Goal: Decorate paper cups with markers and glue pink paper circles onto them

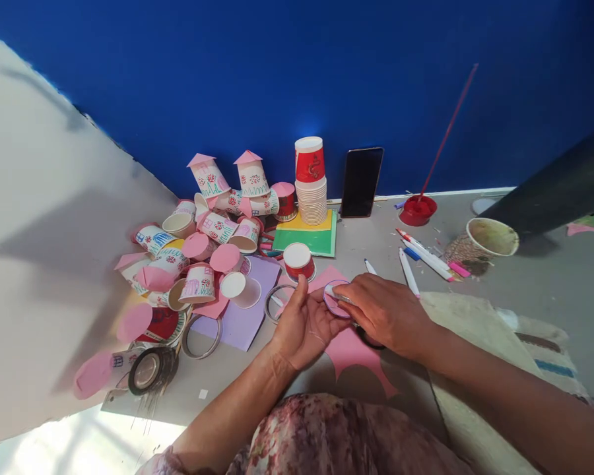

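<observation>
A round pink paper disc [335, 307] with a purple edge rests at the fingertips of my left hand [304, 333]. That hand is palm up, thumb spread away, its fingers supporting the disc. My right hand [393, 313] pinches a small whitish thing [337, 292] over the disc; its kind is mostly hidden by the fingers. Beneath both hands lies a sheet of pink paper [359, 359] with curved cutouts. Just beyond stands a red and white paper cup [298, 262], upside down. A tape roll [277, 305] lies beside my left thumb.
Decorated paper cups [199, 284] with pink tops pile up at left, near more tape rolls [151, 371] and purple paper [247, 323]. A cup stack [311, 181], phone [362, 183] and red pot [418, 211] line the wall. Markers [426, 254] and a stained cup [485, 244] lie right.
</observation>
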The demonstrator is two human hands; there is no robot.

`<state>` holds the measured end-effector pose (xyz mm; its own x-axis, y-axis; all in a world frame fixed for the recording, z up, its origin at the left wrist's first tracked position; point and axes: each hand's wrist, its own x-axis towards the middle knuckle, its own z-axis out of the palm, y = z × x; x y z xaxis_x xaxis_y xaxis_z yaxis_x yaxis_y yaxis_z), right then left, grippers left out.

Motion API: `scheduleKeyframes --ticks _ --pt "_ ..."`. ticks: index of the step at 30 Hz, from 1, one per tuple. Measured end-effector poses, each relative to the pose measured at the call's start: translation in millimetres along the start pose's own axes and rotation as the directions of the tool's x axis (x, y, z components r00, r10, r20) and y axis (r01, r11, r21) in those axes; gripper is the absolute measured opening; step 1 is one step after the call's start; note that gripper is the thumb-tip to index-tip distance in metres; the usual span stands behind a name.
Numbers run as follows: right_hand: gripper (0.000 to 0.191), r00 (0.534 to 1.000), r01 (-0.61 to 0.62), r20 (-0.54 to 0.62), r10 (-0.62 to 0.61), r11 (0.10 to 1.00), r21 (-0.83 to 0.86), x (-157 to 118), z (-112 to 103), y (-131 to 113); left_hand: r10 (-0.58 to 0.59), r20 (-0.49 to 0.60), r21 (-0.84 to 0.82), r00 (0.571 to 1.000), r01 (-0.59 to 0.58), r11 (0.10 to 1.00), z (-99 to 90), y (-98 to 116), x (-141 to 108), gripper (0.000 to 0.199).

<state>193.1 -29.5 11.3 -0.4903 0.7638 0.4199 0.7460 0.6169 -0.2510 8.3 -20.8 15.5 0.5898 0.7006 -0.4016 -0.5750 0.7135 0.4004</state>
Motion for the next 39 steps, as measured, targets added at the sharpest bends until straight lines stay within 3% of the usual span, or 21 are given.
scheduleKeyframes --ticks 4,8,11,15,19,24,29,32,35,39 --pt "0.011 0.99 -0.139 -0.014 0.142 0.984 0.11 0.4 -1.2 0.9 0.028 -0.029 -0.002 0.999 -0.028 1.0 -2.2 -3.2 0.9 0.039" --pt "0.016 0.97 -0.243 0.064 0.235 0.946 0.214 0.7 -3.3 0.5 0.065 -0.05 0.062 0.997 -0.061 0.996 -4.1 -5.5 0.5 0.02" --pt "0.014 0.968 -0.251 0.067 0.242 0.941 0.227 1.3 -3.9 0.4 0.091 -0.039 0.104 0.995 -0.087 0.991 -4.8 -6.4 0.4 0.019" --pt "0.014 0.941 -0.331 0.012 0.339 0.911 0.247 2.5 -4.4 1.6 0.098 -0.046 0.104 0.994 -0.093 0.99 -4.1 -7.3 1.4 0.024" --pt "0.015 0.917 -0.371 -0.04 0.398 0.883 0.288 2.2 -5.3 1.4 0.123 -0.046 0.122 0.991 -0.117 0.986 -2.1 -7.7 2.2 0.017" --pt "0.013 0.944 -0.315 -0.026 0.329 0.923 0.221 0.9 -5.9 -2.4 0.185 -0.097 0.155 0.978 -0.169 0.973 -1.7 -7.4 3.1 0.015" --pt "0.012 0.975 -0.217 0.007 0.221 0.95 0.223 0.3 -3.7 -3.1 0.192 -0.176 0.126 0.965 -0.171 0.977 -2.8 -5.7 4.7 0.029" --pt "0.012 0.99 -0.138 -0.004 0.143 0.963 0.231 -1.1 -1.1 -3.1 0.199 -0.212 0.107 0.957 -0.18 0.978 -3.3 -5.0 3.9 0.024" --pt "0.014 0.995 -0.086 -0.031 0.095 0.975 0.206 -2.8 0.8 -2.9 0.173 -0.2 0.094 0.965 -0.156 0.983 -2.6 -4.8 2.2 0.023" --pt "0.013 0.995 -0.089 -0.034 0.095 0.985 0.147 -3.5 1.2 -2.1 0.131 -0.105 0.126 0.986 -0.117 0.985 -0.6 -6.1 1.6 0.033"
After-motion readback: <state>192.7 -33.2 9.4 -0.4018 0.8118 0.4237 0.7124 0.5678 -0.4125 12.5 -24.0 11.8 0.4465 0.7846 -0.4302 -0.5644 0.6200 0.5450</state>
